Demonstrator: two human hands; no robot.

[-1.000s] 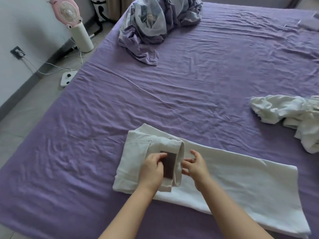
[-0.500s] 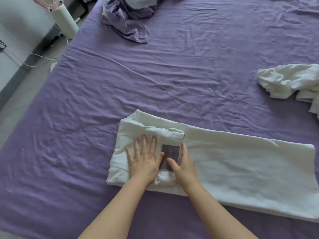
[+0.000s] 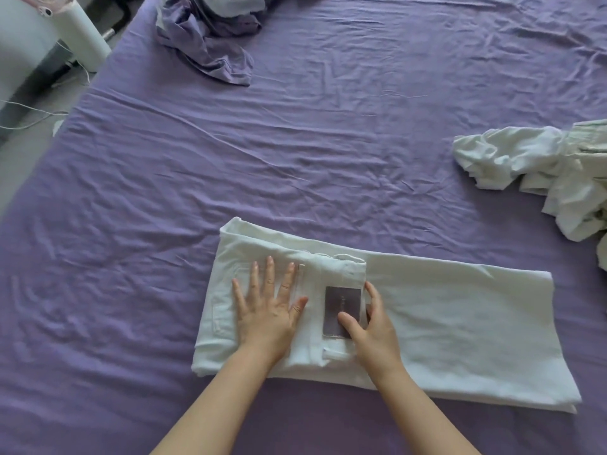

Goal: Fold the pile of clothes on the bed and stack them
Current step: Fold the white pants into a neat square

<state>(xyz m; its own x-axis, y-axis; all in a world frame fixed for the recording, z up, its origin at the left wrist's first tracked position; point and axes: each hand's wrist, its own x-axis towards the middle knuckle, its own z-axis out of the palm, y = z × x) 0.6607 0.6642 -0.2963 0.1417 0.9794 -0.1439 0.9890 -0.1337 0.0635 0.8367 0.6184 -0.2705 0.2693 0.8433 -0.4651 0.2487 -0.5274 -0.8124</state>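
Low in the frame's centre, the soft but thick white trousers [image 3: 443,326] are pinned flat under the splayed left hand [image 3: 267,315], the right hand [image 3: 371,326] fingers tucked round the folded waistband edge, likely the best hold.

A home bedroom: a wide bed [image 3: 328,142] under a wrinkled purple sheet, crumpled bedding [image 3: 210,34] on it, a pedestal fan [image 3: 77,31] beside it.

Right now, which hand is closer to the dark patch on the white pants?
The right hand. Its thumb lies on the dark patch and its fingers sit along the patch's right edge. The left hand presses flat on the white pants just left of the patch.
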